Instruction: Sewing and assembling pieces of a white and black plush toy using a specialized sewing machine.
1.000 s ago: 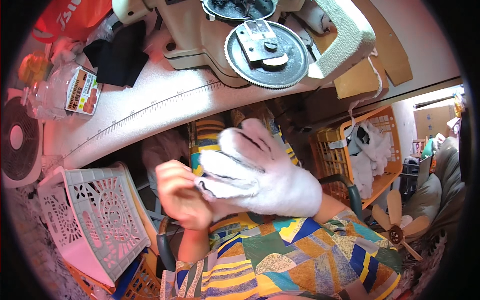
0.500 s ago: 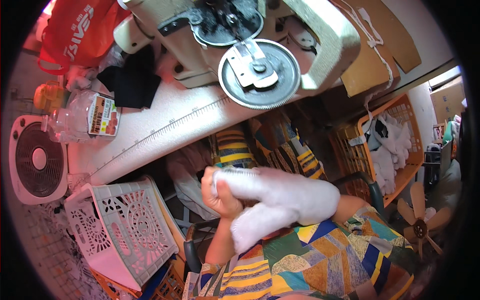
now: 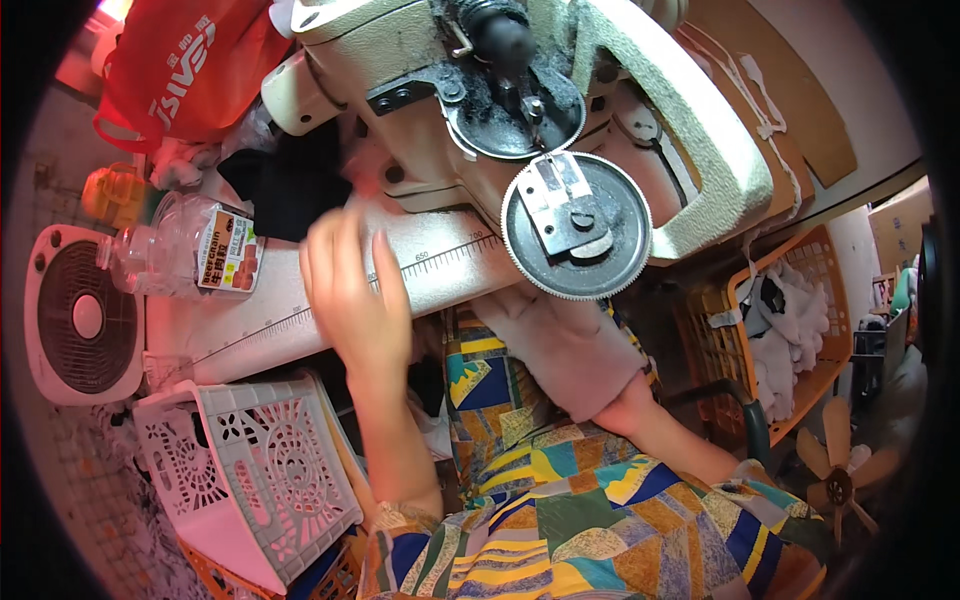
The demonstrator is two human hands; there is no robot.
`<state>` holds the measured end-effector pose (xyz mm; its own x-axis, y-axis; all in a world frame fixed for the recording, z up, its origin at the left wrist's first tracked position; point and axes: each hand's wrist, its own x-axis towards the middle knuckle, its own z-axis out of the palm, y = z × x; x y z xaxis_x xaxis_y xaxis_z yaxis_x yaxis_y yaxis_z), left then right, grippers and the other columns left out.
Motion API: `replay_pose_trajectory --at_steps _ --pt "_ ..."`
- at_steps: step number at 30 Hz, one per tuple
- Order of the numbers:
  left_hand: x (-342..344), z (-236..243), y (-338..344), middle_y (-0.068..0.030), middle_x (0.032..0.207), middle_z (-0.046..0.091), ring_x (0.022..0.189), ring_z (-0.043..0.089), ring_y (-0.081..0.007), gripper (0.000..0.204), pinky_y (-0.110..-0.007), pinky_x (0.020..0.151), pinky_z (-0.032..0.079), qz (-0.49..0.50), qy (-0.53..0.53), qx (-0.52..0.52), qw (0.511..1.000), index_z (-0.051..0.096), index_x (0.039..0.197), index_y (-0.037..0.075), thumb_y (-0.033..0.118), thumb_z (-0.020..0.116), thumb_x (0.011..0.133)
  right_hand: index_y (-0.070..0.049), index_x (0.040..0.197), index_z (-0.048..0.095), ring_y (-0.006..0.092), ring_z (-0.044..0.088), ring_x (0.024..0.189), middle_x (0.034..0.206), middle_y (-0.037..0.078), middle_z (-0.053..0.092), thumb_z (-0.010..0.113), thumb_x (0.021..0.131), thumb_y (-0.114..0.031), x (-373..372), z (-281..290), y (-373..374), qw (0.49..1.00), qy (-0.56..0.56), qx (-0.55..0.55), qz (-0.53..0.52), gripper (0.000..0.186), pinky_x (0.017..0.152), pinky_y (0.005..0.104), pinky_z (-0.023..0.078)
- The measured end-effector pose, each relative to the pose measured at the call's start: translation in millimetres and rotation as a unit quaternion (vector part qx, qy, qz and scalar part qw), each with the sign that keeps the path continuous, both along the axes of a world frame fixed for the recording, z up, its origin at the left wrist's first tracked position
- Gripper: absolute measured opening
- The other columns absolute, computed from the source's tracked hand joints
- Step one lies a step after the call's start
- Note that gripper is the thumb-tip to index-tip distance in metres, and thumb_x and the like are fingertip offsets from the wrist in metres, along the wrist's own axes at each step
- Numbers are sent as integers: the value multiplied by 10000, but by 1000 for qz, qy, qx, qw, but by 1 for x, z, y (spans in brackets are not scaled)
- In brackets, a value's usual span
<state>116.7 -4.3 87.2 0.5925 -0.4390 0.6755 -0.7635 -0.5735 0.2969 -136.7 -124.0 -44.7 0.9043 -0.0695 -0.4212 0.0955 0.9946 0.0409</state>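
Fabric (image 3: 565, 350) covers right hand; left hand (image 3: 352, 275) apart.

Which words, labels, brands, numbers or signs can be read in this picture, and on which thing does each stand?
Printed wording is described here, not copied.
Red bag: large white lettering, readable.
Clear plastic bottle: label with bold print; smallest lines unreadable.
White worktable: black scale along its edge, with readable numbers near the geared disc; those farther left are too small or blurred.
White fluffy piece: no text visible.
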Motion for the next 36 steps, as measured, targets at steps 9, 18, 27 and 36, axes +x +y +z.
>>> replay_pose_trajectory --at_steps 9,18,27,36 --pt "63 -22 -14 -118 865 591 840 544 -322 107 -423 760 436 -10 -62 100 993 659 850 14 29 640 746 -2 1227 508 256 547 1176 1247 171 561 449 987 -261 -48 14 -24 976 151 -107 116 358 1014 415 443" --pt "11 -11 -7 -52 829 649 763 574 -228 93 -348 705 445 22 -280 -57 958 684 846 41 7 733 774 -6 945 602 41 478 700 853 44 629 533 930 -94 -50 66 -29 790 222 -571 32 112 633 200 389" --pt "-166 -77 10 -26 976 670 782 519 -145 171 -280 650 344 -286 -220 4 933 737 886 64 124 688 734 0 909 640 75 580 762 849 20 633 637 905 -103 -3 80 -21 860 124 -485 102 103 671 218 459" --pt "-195 -116 -3 -115 1020 520 924 523 -343 563 -449 772 431 -251 135 91 954 523 1043 34 154 786 560 19 930 637 88 622 829 848 40 642 662 856 10 -40 71 -39 752 190 -630 -44 79 740 225 497"
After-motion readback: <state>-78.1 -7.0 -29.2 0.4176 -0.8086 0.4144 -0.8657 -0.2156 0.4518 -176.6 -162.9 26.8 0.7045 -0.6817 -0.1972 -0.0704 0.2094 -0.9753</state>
